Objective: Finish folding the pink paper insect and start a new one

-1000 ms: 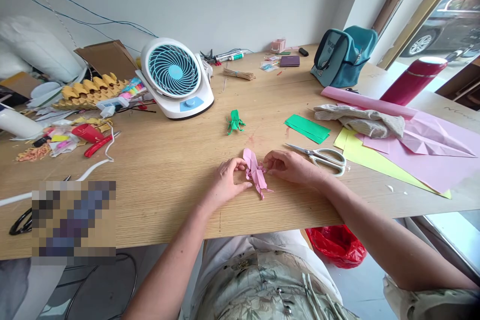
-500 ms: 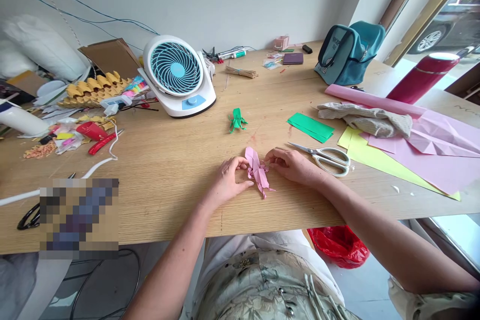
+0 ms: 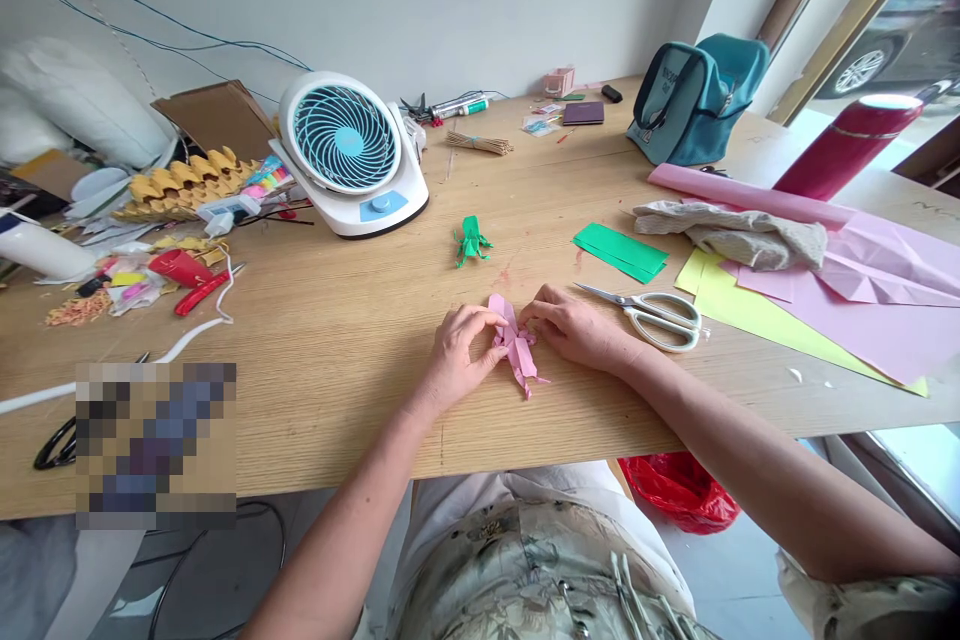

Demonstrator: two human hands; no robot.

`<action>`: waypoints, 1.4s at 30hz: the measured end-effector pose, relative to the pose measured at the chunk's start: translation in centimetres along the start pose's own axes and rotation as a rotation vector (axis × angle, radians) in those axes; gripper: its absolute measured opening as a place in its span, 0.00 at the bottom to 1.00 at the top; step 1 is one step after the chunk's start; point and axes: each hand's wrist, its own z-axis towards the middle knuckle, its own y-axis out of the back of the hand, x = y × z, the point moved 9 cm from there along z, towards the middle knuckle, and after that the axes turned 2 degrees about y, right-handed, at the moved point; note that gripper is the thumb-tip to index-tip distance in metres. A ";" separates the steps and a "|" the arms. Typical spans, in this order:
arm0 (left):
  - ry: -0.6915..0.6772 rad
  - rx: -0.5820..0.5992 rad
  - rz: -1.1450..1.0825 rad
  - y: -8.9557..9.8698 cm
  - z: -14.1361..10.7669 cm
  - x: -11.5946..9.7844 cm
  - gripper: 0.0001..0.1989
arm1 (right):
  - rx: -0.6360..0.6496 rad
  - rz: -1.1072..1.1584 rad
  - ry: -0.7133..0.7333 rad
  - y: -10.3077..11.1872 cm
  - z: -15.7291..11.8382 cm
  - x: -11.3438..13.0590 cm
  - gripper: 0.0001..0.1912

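A pink folded-paper figure (image 3: 519, 356) lies on the wooden table (image 3: 330, 400) in front of me, with thin legs and a flat upper flap. My left hand (image 3: 461, 350) grips its left side, thumb low and fingertips on the upper part. From the right, my right hand (image 3: 574, 328) pinches the figure's edge with bent fingers; the fingertips partly cover the paper. Beyond them stands a smaller green folded-paper figure (image 3: 471, 240) with similar legs. Scissors (image 3: 660, 318) with white handles lie just right of my right hand, below green paper strips (image 3: 621, 252).
A white fan (image 3: 349, 150) stands at the back left, beside a clutter of scraps and red-handled pliers (image 3: 202, 292). On the right are yellow paper (image 3: 787, 320), pink sheets (image 3: 892, 320), a grey cloth (image 3: 735, 230), a red bottle (image 3: 847, 148) and a teal bag (image 3: 697, 100).
My left fingers have moved right and closed further over the pink figure. My right hand has shifted slightly left and up, its fingertips now nearer the figure's middle.
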 end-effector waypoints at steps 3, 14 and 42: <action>-0.043 0.075 0.007 -0.8 0.5 -0.5 0.10 | 0.016 -0.017 0.011 -0.3 0.0 -0.2 0.16; -0.048 0.081 -0.018 -1.4 0.4 0.0 0.11 | 0.119 -0.074 0.058 -0.4 0.4 0.3 0.13; 0.000 -0.025 -0.010 -2.1 -0.5 0.1 0.28 | 0.178 -0.143 0.014 -0.7 0.6 0.7 0.10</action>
